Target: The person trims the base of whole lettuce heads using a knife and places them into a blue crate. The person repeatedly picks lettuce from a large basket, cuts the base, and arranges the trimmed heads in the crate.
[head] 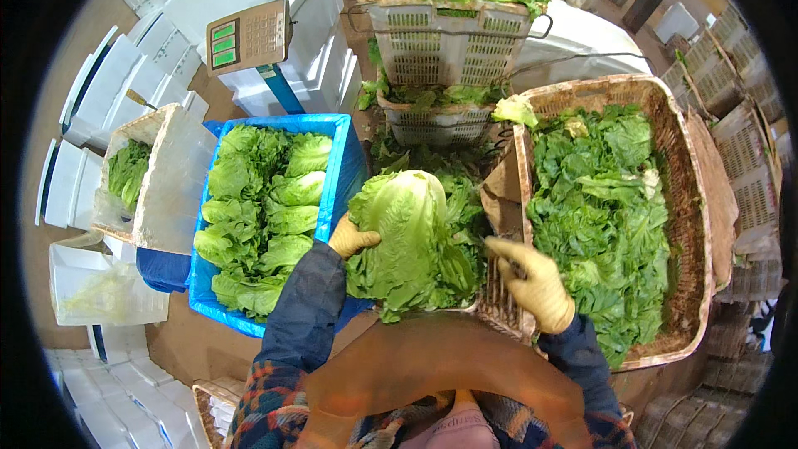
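Observation:
A large head of romaine-type lettuce point(411, 224) is in front of my body, its pale base end pointing away from me. My left hand point(353, 238), in a yellowish glove, grips its left side, thumb on top and fingers mostly hidden. My right hand point(537, 284), gloved alike, is apart from the lettuce by the near left rim of a dirty plastic crate point(699, 249). Its fingers are partly curled and blurred; a small dark shape shows at the fingertips, too unclear to name. Loose green leaves point(598, 218) fill much of that crate.
Left of me, a blue-lined box point(342, 168) holds lettuce heads in two rows. Beyond it stands a scale display point(248, 37) on a blue post. Stacked crates point(446, 43) with leaves rise ahead. White foam boxes point(115, 93) line the left; more crates point(745, 168) stand right.

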A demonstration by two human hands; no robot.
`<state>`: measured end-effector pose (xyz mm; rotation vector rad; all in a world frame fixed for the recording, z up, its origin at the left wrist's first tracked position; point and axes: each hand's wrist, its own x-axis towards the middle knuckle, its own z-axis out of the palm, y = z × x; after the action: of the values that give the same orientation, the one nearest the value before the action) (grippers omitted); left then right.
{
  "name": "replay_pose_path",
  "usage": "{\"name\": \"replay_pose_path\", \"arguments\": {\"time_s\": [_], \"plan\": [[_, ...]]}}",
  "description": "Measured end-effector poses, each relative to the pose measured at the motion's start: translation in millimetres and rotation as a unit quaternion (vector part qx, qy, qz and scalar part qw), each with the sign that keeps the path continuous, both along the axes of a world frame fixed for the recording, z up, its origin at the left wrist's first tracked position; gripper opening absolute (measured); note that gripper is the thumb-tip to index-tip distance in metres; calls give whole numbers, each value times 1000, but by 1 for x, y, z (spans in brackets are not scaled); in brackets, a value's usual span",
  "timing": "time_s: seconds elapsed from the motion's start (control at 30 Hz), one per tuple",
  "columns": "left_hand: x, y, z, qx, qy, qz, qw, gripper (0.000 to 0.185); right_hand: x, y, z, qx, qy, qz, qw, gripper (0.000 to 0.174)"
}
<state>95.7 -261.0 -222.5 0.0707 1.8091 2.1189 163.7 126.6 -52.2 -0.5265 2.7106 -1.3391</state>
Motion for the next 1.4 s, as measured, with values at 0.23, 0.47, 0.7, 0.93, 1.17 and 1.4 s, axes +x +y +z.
{"name": "replay_pose_path", "arguments": {"time_s": [0.23,0.47,0.7,0.93,1.17,1.4], "plan": [[44,4,47,19,12,-88,996,98,-40,-52,-3,217,6,49,975,54],[69,19,36,46,-7,-92,995,97,-25,-69,11,224,16,69,972,62],[76,28,82,23,7,-152,988,119,-26,-2,-33,290,-53,31,955,40],[40,12,62,-10,75,-102,992,94,-23,-11,-48,-171,-219,-165,946,32],[-14,64,48,334,-268,2,904,64,-125,-70,1,-254,-170,-143,941,28],[-2,108,43,558,-280,-126,771,62,-142,26,-42,-186,-163,-115,962,68]]}}
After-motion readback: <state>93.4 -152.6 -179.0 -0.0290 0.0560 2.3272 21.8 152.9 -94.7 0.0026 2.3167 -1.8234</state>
